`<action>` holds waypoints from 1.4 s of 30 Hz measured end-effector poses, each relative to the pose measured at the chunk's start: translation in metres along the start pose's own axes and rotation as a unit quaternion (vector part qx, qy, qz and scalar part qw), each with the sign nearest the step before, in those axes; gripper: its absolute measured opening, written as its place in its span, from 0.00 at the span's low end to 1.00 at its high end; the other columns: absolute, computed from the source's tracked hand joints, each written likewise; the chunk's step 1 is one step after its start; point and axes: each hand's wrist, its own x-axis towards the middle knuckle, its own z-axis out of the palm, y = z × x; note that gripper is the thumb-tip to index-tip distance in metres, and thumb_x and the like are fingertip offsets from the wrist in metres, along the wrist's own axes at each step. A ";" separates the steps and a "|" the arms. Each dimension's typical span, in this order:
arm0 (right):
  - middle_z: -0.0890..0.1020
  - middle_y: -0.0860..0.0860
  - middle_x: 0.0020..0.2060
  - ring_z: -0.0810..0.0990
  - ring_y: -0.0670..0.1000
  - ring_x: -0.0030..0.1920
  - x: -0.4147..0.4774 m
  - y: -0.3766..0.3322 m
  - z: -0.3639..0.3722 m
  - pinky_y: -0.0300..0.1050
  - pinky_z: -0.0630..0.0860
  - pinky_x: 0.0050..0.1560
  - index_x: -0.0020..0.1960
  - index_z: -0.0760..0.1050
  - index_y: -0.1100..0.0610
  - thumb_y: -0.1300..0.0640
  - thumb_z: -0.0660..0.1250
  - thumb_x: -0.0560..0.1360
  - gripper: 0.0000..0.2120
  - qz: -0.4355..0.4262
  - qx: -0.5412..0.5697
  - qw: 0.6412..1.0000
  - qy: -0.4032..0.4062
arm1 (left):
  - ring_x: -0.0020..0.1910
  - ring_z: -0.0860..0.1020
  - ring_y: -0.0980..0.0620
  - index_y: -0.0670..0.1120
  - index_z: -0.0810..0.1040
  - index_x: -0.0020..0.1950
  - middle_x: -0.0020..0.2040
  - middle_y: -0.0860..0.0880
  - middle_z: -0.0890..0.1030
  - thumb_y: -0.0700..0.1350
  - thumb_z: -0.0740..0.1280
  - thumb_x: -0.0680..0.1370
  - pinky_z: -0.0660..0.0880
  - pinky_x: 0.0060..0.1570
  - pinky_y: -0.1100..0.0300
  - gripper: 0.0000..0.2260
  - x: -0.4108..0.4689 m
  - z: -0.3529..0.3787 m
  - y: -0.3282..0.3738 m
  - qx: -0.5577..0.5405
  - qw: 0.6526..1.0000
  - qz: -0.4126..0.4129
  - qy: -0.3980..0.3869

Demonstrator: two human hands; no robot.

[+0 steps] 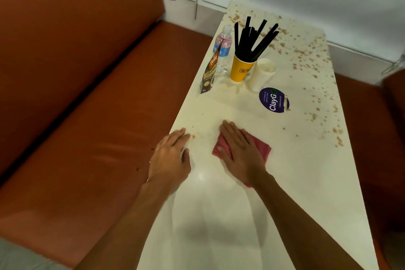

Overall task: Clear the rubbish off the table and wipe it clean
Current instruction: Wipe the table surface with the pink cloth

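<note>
Our right hand (240,151) presses the cloth (263,149), fingers straight. Our left hand (169,158) rests, fingers relaxed, on the table (295,182) left edge.

The table (295,171) was cream-white, speckled with tan-brown crumbs (306,55) along its far and right parts. The cloth (262,148) was pinkish red. 1 cup (241,70) was yellow with dark lettering and held black sticks (252,37); the other cup (260,76) was plain white. The round sticker (274,99) was purple with white lettering and a green spot. The sachet (210,70) was dark brown with an orange-red label. The bench (87,94) was rust orange.
</note>
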 end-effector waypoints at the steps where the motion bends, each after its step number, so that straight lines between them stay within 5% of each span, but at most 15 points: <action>1: 0.47 0.47 0.85 0.42 0.47 0.85 0.013 0.000 -0.001 0.54 0.49 0.84 0.86 0.44 0.52 0.37 0.42 0.86 0.33 0.052 -0.002 0.999 0.009 | 0.77 0.65 0.53 0.51 0.74 0.77 0.79 0.55 0.70 0.46 0.66 0.83 0.63 0.78 0.52 0.22 0.001 0.000 0.000 0.000 1.000 0.001 0.003; 4: 0.46 0.51 0.86 0.43 0.52 0.85 0.060 -0.026 0.002 0.53 0.45 0.84 0.86 0.43 0.55 0.37 0.41 0.86 0.35 0.135 -0.002 0.990 0.029 | 0.76 0.66 0.52 0.49 0.75 0.76 0.78 0.53 0.72 0.45 0.67 0.82 0.64 0.77 0.52 0.22 0.003 0.001 -0.002 0.002 1.000 0.007 0.009; 9: 0.47 0.48 0.86 0.41 0.47 0.85 0.020 -0.041 0.009 0.54 0.47 0.84 0.86 0.46 0.53 0.39 0.43 0.87 0.33 -0.083 -0.010 0.996 -0.013 | 0.77 0.66 0.52 0.50 0.74 0.78 0.78 0.54 0.71 0.46 0.66 0.82 0.63 0.77 0.53 0.22 0.000 0.003 -0.004 0.011 1.000 0.001 -0.002; 11: 0.50 0.46 0.85 0.43 0.45 0.84 0.005 -0.019 0.004 0.54 0.50 0.84 0.86 0.48 0.51 0.38 0.45 0.87 0.32 -0.104 0.007 0.994 -0.013 | 0.76 0.66 0.52 0.50 0.74 0.77 0.78 0.54 0.71 0.46 0.67 0.82 0.64 0.76 0.53 0.22 0.000 0.001 -0.002 0.010 1.000 0.002 -0.001; 17: 0.47 0.51 0.86 0.43 0.51 0.85 0.071 -0.036 0.003 0.52 0.43 0.84 0.86 0.44 0.55 0.38 0.43 0.86 0.34 0.117 0.003 0.993 0.025 | 0.75 0.66 0.53 0.50 0.75 0.76 0.78 0.54 0.71 0.46 0.67 0.81 0.64 0.75 0.54 0.22 0.001 0.000 -0.004 0.011 1.000 0.007 0.007; 23: 0.48 0.47 0.86 0.42 0.46 0.85 0.014 -0.035 0.006 0.53 0.49 0.84 0.86 0.46 0.52 0.39 0.42 0.87 0.32 -0.105 -0.014 0.994 -0.016 | 0.75 0.67 0.51 0.50 0.74 0.77 0.77 0.53 0.72 0.46 0.66 0.82 0.66 0.76 0.52 0.22 -0.002 0.001 -0.005 0.032 0.999 0.005 0.005; 29: 0.48 0.51 0.86 0.44 0.52 0.85 0.079 -0.042 0.003 0.52 0.45 0.84 0.86 0.45 0.55 0.37 0.40 0.84 0.36 0.081 -0.022 0.996 0.017 | 0.75 0.68 0.50 0.48 0.74 0.77 0.77 0.52 0.73 0.45 0.66 0.82 0.67 0.75 0.50 0.22 -0.008 -0.001 -0.008 0.041 0.999 -0.001 0.016; 35: 0.49 0.47 0.86 0.43 0.46 0.85 0.028 -0.033 0.007 0.52 0.49 0.84 0.86 0.46 0.52 0.39 0.43 0.87 0.32 -0.117 -0.028 0.992 -0.022 | 0.76 0.68 0.50 0.49 0.74 0.77 0.77 0.52 0.73 0.46 0.66 0.83 0.66 0.77 0.49 0.22 -0.009 -0.002 -0.010 0.045 0.999 -0.008 0.008; 42: 0.49 0.52 0.86 0.46 0.53 0.85 0.081 -0.040 0.004 0.51 0.44 0.83 0.86 0.46 0.55 0.36 0.37 0.83 0.37 0.097 -0.021 0.995 0.027 | 0.75 0.68 0.50 0.49 0.74 0.77 0.77 0.53 0.73 0.47 0.67 0.82 0.65 0.75 0.52 0.22 -0.007 -0.004 -0.008 0.049 0.999 -0.008 0.018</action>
